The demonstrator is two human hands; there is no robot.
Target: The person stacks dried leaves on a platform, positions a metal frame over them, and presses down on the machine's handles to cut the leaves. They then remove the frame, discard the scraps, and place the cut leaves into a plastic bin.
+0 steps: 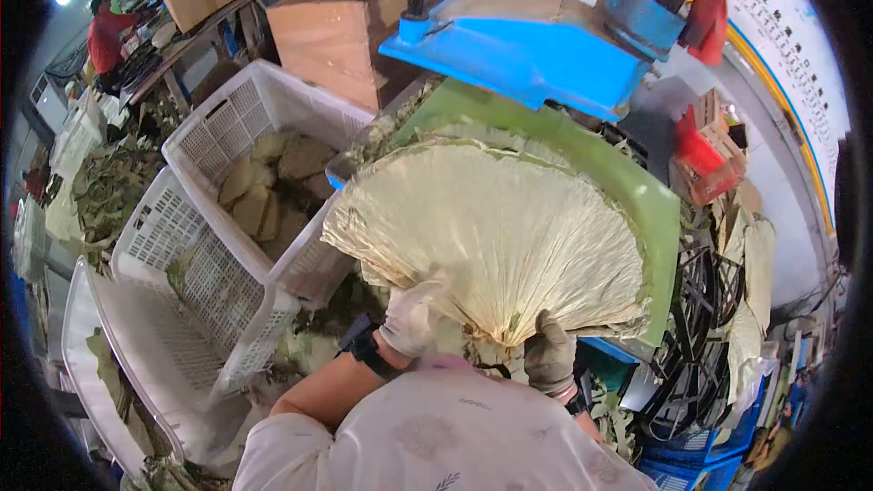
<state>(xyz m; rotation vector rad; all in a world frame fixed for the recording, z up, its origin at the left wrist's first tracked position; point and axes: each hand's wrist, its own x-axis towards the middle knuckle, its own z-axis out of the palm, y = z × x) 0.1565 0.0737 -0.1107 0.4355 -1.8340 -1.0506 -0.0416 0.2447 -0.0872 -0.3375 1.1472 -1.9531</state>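
you stand over a green tabletop [650, 209] that slopes beneath a blue machine [527, 50], and on that green surface lies the stack of pale dried leaves [491, 236], spread in a wide fan whose stems gather toward your body. to your left, a white slotted crate [232, 141] holds folded yellow-brown leaf bundles [273, 186], with a second white crate [136, 336] lower down, tilted and nearly bare. behind the first crate stands a cardboard box [332, 36]; on the far left, past heaps of green leaf scraps [114, 182], a person in a red top [107, 36] works at another bench. at the right edge, a red plastic basket [709, 159] sits beside dark coiled hoops [700, 309]. your left hand [414, 316], gloved in white with a black wrist strap [364, 345] behind it, is curled shut over the near left edge of the fan. your right hand [548, 355], in a darker glove, is closed around the gathered stems at the base of the fan, just beside the left.
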